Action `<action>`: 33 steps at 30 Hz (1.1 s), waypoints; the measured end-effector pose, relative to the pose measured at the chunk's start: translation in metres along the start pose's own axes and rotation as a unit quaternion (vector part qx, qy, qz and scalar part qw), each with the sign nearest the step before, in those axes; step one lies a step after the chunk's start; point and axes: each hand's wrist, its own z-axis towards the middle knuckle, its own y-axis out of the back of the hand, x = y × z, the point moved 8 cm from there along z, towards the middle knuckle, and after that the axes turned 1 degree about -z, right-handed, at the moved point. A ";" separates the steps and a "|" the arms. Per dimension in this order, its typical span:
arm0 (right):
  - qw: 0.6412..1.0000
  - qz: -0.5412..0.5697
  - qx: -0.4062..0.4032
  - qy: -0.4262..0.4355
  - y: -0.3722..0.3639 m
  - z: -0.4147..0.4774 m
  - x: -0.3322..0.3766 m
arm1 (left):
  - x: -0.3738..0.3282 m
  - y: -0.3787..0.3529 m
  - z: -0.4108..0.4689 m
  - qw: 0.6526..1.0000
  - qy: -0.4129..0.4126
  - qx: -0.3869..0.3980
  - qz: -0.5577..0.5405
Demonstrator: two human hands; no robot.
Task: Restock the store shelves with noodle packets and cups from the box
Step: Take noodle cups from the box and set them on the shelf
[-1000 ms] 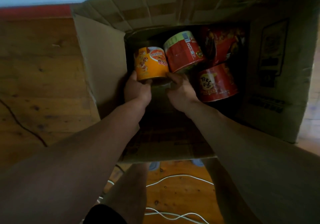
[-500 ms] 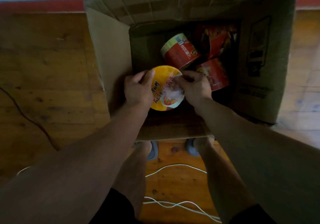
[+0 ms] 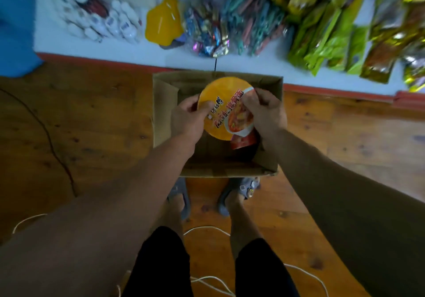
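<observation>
A yellow noodle cup (image 3: 224, 106) with a printed lid facing up is held above the open cardboard box (image 3: 165, 112) on the wooden floor. My left hand (image 3: 187, 118) grips its left side and my right hand (image 3: 266, 110) grips its right side. Under the cup a red noodle cup (image 3: 243, 140) shows inside the box. The rest of the box's contents is hidden by the cup and my hands.
A pale shelf (image 3: 115, 48) with a red edge runs along the top, holding white bottles (image 3: 103, 20), a yellow item (image 3: 163, 20), wrapped sweets (image 3: 207, 34) and green and gold packets (image 3: 326, 34). White cords (image 3: 207, 230) lie on the floor by my feet.
Both hands have lifted the yellow cup up out of the box. The view has risen and pulled back, so the shelf with goods has come into sight.
</observation>
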 end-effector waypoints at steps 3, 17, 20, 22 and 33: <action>0.999 0.008 -0.009 0.039 0.026 -0.030 0.046 | -0.046 -0.006 -0.037 1.000 -0.014 0.011 -0.025; 0.977 0.055 -0.137 0.151 0.171 -0.203 0.205 | -0.232 -0.019 -0.200 0.962 -0.202 0.183 -0.004; 0.968 0.068 -0.161 0.178 0.201 -0.224 0.233 | -0.267 -0.034 -0.226 0.947 -0.234 0.221 -0.019; 0.963 0.075 -0.177 0.191 0.221 -0.230 0.246 | -0.286 -0.048 -0.236 0.941 -0.240 0.234 -0.034; 0.957 0.130 -0.177 0.189 0.316 -0.168 0.276 | -0.365 -0.145 -0.244 0.929 -0.294 0.215 -0.065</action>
